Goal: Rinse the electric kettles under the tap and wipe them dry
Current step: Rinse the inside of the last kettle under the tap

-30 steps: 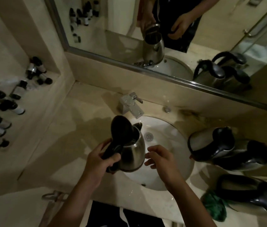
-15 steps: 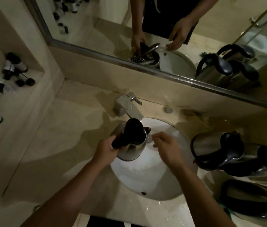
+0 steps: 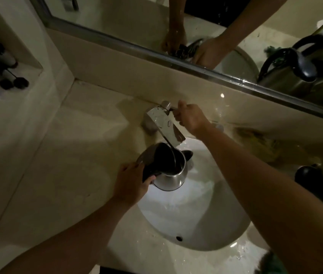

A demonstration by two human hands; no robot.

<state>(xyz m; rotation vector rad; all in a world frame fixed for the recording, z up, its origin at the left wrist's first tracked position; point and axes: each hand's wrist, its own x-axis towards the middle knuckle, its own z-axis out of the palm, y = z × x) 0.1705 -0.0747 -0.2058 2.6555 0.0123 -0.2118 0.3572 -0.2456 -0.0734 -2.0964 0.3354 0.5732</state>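
Note:
My left hand (image 3: 132, 183) grips the black handle of a steel electric kettle (image 3: 171, 178), holding it over the white sink (image 3: 194, 230) with its black lid flipped open. A thin stream of water runs from the chrome tap (image 3: 163, 123) into the kettle's mouth. My right hand (image 3: 191, 115) is closed on the tap's lever at the back of the tap. Another kettle (image 3: 312, 179), black-topped, stands on the counter to the right, partly hidden by my right forearm.
A mirror (image 3: 206, 26) runs along the back wall above a low splashback. Small dark-capped bottles (image 3: 8, 80) lie in a recess at the left. A green cloth (image 3: 273, 263) shows at the bottom right edge. The beige counter (image 3: 67, 165) stretches left of the sink.
My right hand left the kettle's side and went up to the tap lever; water now runs into the kettle. My left hand kept its grip as the kettle moved under the spout.

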